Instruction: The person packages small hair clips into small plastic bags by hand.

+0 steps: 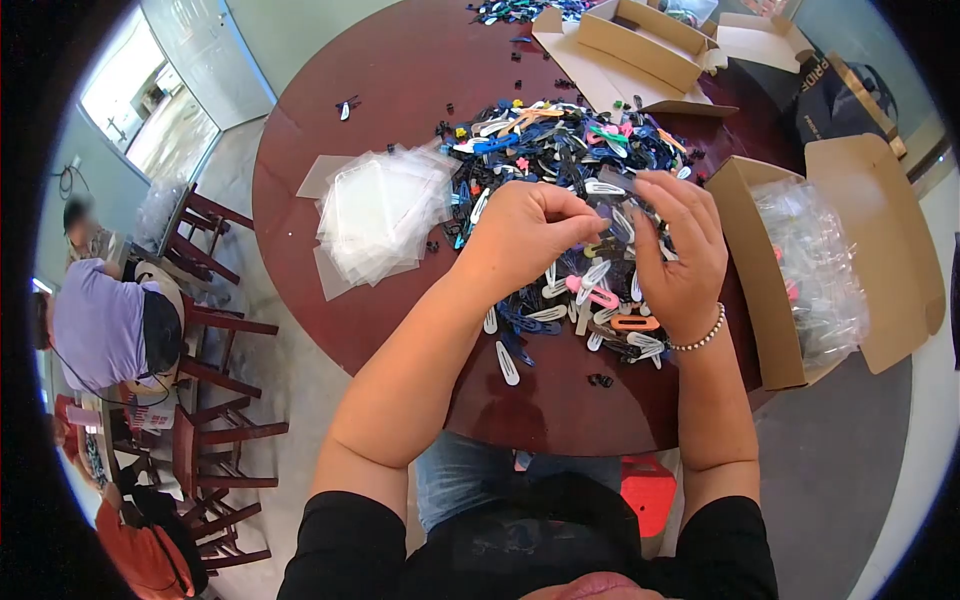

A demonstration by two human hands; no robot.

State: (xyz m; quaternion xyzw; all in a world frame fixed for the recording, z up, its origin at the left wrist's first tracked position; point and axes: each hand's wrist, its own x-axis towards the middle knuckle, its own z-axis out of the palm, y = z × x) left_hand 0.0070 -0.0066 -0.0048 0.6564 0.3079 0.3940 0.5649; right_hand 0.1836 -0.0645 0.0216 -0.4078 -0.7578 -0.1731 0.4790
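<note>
A small clear plastic bag (616, 180) stretches between my two hands, over a big heap of hair clips (560, 140). My left hand (535, 232) is closed, thumb and forefinger pinched at the bag's left side. Curved around its right side, my right hand (684, 240) grips it with bent fingers; a beaded bracelet circles that wrist. What lies inside the bag is hard to make out. Just beneath the hands are pink, white and orange clips, among them an orange snap clip (634, 323). One white snap clip (507, 363) rests apart near the table's front edge.
Left of the heap lies a loose stack of clear bags (385, 215) on the round table (330, 110). An open cardboard box (765, 300) of filled bags stands at right. More boxes (640, 45) are at the back. People sit at far left, near wooden stools (225, 435).
</note>
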